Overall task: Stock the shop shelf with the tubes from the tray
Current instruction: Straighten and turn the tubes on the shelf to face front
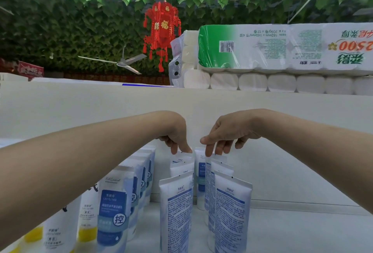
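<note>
**Seating two tubes at the back of the shelf**

The left hand (175, 135) pinches the top crimp of the left rear tube (181, 160), and the right hand (228, 133) pinches the right rear tube (219, 158); both grips are narrow, fingertips only. Both tubes stand on the shelf (292, 232) behind the front tubes (175, 212). Set each tube upright and square to its row, then release straight upward to avoid tipping its neighbours. The tray is not in view.

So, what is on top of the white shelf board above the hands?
Wrapped packs of toilet paper lie stacked on the right part of the shelf board. Anything behind them is covered.
</note>
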The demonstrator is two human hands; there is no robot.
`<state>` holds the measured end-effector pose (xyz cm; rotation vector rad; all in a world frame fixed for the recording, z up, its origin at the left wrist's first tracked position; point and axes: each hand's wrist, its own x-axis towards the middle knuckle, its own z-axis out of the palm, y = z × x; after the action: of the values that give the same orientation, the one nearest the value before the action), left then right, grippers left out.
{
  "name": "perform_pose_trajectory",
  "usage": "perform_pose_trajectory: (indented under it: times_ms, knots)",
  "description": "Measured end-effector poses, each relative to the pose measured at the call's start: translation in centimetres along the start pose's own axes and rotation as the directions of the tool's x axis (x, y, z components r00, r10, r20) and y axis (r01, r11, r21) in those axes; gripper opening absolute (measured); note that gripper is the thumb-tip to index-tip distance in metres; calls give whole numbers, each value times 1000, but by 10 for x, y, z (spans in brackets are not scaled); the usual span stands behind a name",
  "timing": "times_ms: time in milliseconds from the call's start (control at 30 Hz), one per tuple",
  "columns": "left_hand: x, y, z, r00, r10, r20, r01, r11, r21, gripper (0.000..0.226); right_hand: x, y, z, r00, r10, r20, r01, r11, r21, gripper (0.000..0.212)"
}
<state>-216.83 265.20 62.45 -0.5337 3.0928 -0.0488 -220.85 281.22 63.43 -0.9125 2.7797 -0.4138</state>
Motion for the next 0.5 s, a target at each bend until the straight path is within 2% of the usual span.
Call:
perform_pose_trajectory:
  times_ms: [233,400,500]
  knots:
    - [-1,-4,0,997,80,-19,-80,995,-59,33,4,-1,-3,1000,23,20,-23,1000,8,42]
    - [-9,-4,0,993,116,-38,-119,989,-93,44,4,-5,-4,999,13,32,-13,1000,2,21]
    - [-12,-2,0,990,142,-18,-143,984,-103,40,3,-5,-1,1000,-22,-7,22,997,-77,21]
